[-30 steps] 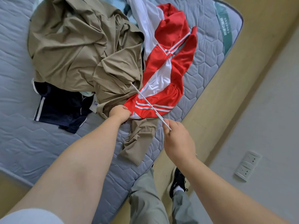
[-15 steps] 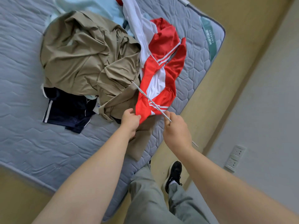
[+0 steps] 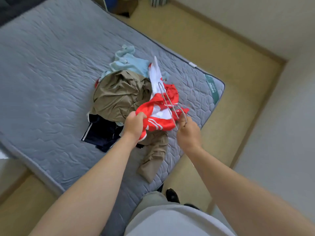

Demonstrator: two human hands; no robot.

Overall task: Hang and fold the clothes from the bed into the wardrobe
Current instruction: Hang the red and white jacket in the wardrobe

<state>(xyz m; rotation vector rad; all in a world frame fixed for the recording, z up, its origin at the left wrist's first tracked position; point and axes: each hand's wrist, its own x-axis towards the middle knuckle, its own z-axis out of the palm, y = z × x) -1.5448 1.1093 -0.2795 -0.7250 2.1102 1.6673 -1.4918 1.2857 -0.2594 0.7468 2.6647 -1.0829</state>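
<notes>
1. Floor — pale yellowish-tan and smooth, it fills the upper right and shows again in the lower left corner.
2. Wall — plain off-white, it runs along the top right and down the right side, turning at a corner.
3. Skirting board: a darker tan strip where the wall meets the floor.
4. Brown bundle on the floor at the top edge, just beside something blue; both are too blurred to identify.
5. Striped object at the top edge, cut off by the frame.

Hanger: thin shiny metal wire. Red-white jacket: glossy cloth. Mattress: quilted matt fabric.
</notes>
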